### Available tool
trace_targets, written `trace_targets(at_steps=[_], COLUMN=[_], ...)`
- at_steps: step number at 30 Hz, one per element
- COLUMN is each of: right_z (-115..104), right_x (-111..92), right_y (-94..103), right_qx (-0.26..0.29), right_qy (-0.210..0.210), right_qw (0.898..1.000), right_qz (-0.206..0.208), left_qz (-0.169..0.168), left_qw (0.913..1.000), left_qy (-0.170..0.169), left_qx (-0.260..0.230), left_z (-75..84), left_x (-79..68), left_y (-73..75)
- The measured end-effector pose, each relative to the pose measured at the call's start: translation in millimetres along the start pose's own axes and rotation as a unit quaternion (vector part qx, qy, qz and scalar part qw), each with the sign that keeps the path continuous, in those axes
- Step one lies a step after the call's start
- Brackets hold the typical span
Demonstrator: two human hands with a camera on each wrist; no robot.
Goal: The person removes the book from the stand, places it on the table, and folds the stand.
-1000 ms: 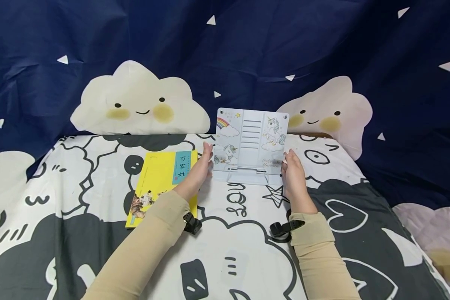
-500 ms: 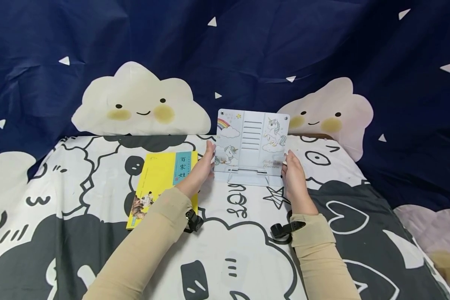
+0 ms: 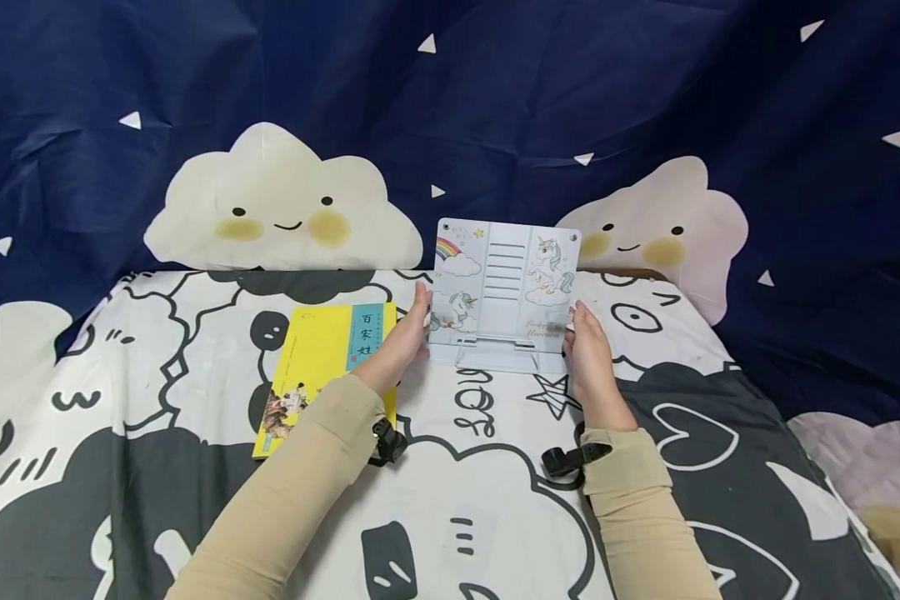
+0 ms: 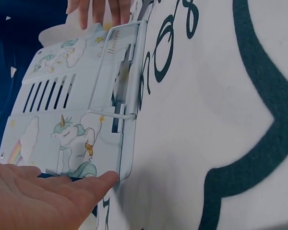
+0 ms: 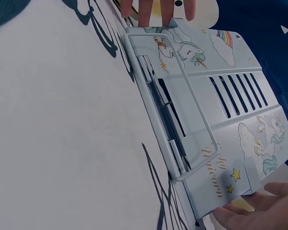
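Note:
A white metal book stand (image 3: 506,279), printed with unicorns and a rainbow, stands upright, leaning back, on the patterned cloth. Several slots run down its middle, and a wire page holder (image 5: 202,115) spans its lower front. Along its left side is my left hand (image 3: 396,343), fingers extended; the left wrist view shows that hand (image 4: 50,196) with fingertips at the stand's edge. My right hand (image 3: 591,358) lies along the opposite side, fingers fairly straight, the tips at the edge in the right wrist view. Neither hand visibly curls round the stand.
A yellow book (image 3: 311,350) with a blue title panel lies flat on the cloth (image 3: 450,508), partly under my left forearm. Behind rises a dark blue curtain (image 3: 495,100) with smiling clouds. Both wrists carry a black strapped device (image 3: 576,457).

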State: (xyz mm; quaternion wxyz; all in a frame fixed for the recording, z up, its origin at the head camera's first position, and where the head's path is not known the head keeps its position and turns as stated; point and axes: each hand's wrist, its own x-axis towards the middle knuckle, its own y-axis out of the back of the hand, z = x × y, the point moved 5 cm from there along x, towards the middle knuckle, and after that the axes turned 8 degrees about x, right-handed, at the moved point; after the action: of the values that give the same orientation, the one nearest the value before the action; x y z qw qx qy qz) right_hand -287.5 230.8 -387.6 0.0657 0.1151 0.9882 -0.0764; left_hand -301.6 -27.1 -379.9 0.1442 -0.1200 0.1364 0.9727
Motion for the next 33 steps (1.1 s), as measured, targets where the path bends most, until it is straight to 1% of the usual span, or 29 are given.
trace_targets(at_steps=[5, 12, 15, 21, 29, 33], right_z=[0, 0, 0, 0, -1, -2], right_x=[-1, -3, -3, -4, -4, -4], right_y=[0.4, 2.4, 4.2, 8.4, 9.8, 11.1], right_qx=[-0.008, -0.024, -0.029, -0.027, -0.011, -0.014], right_qy=[0.007, 0.001, 0.0, 0.006, 0.013, 0.015], right_qw=[1.0, 0.999, 0.999, 0.995, 0.993, 0.991], right_qz=[0.004, 0.024, 0.042, 0.092, 0.116, 0.133], left_qz=[0.0, -0.002, -0.002, -0.013, -0.021, -0.022], left_qw=[1.0, 1.0, 0.9999, 0.9999, 0.9996, 0.9995], left_qy=[0.006, 0.008, 0.008, 0.009, 0.003, 0.004], left_qx=[0.003, 0.002, 0.007, 0.007, 0.016, 0.02], left_z=[-0.4, 0.3, 1.5, 4.2, 5.9, 6.5], left_x=[1.0, 2.8, 3.3, 5.4, 9.7, 9.8], left_y=[1.1, 2.1, 2.1, 0.8, 1.2, 0.8])
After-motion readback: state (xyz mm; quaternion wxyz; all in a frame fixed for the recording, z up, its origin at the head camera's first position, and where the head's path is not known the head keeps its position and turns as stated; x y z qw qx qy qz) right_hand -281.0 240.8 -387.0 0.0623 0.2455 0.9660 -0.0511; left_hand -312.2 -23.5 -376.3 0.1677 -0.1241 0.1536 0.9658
